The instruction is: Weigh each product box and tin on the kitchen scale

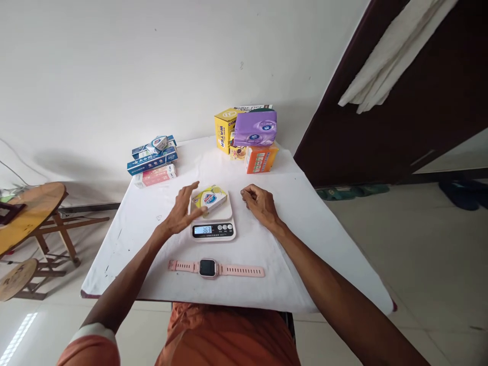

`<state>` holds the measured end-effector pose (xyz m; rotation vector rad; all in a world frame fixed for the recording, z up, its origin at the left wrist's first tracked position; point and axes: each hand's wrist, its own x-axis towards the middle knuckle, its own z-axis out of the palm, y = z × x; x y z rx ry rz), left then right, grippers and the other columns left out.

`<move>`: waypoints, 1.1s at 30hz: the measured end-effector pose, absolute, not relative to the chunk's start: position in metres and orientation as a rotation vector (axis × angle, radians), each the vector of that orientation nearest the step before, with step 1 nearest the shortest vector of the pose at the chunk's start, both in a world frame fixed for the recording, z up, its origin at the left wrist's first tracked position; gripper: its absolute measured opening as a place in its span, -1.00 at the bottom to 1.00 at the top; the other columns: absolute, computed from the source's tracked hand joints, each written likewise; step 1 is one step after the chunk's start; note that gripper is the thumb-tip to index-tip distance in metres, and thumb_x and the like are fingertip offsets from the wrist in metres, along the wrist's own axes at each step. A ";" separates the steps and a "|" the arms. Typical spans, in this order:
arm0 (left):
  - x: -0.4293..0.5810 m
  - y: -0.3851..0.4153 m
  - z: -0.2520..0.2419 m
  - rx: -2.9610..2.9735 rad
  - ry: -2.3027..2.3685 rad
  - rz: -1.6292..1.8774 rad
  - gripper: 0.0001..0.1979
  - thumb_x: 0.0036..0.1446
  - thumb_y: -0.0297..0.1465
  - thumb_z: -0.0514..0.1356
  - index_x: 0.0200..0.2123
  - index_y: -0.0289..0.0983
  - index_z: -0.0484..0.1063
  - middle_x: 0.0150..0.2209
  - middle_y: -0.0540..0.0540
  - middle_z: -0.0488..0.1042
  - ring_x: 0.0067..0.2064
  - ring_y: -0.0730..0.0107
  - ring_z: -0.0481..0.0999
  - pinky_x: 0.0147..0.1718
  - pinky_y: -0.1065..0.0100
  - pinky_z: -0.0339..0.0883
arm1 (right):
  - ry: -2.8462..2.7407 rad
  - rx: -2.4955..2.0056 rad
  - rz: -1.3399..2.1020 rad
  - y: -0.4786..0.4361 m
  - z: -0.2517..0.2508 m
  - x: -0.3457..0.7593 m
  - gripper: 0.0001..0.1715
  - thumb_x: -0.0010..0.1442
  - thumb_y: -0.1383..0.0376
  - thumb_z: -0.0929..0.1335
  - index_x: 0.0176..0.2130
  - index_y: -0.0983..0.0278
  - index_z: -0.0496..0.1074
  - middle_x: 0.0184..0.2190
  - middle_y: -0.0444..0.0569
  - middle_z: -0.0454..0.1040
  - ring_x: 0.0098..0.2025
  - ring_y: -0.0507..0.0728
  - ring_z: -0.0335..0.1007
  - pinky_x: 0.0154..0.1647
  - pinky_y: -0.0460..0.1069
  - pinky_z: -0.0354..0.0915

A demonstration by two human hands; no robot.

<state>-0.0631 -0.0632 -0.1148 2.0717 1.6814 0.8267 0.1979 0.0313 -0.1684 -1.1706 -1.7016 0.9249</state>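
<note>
A yellow-green and white box (210, 199) lies tilted a little on the platform of a white digital scale (214, 232), whose display reads about 363. My left hand (183, 210) is at the box's left side, fingers apart and thumb over its lower front edge; whether it touches the box I cannot tell. To the right of the scale, my right hand (260, 204) rests on the white cloth with its fingers curled closed, and nothing shows in them. A pink watch (208, 268) with its strap laid out flat is in front of the scale.
Blue boxes (152, 161) and a pink box (156, 176) are stacked at the back left of the table (133, 244). A purple pack (255, 128), a yellow box (222, 133) and an orange pack (261, 159) stand at the back right, near the wall.
</note>
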 end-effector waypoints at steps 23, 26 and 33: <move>-0.041 -0.047 -0.099 2.424 1.836 0.492 -0.23 0.18 0.08 0.27 0.28 -0.26 0.28 0.15 -0.33 0.44 0.18 -0.17 0.37 0.11 -0.14 0.27 | -1.707 -1.174 0.934 0.031 -0.168 0.197 -0.70 0.23 0.05 0.29 -0.40 0.19 0.35 -0.51 -0.15 0.41 -0.52 0.04 0.27 -0.45 -0.04 0.21; -0.030 -0.038 -0.087 2.441 1.919 0.241 -0.38 0.14 -0.09 0.33 0.18 -0.28 0.37 0.00 -0.29 0.51 0.08 -0.15 0.45 0.05 -0.09 0.31 | -1.697 -1.151 0.937 0.032 -0.168 0.197 -0.70 0.24 0.06 0.28 -0.40 0.20 0.35 -0.51 -0.16 0.39 -0.50 0.04 0.27 -0.43 -0.05 0.21; -0.034 -0.001 -0.061 2.428 1.856 0.300 -0.44 0.05 -0.30 0.34 0.14 -0.22 0.37 0.01 -0.18 0.49 0.03 0.03 0.50 0.01 0.07 0.38 | -1.667 -1.101 0.958 0.033 -0.169 0.200 -0.73 0.26 0.11 0.28 -0.40 0.20 0.35 -0.50 -0.16 0.37 -0.47 0.04 0.25 -0.39 -0.05 0.21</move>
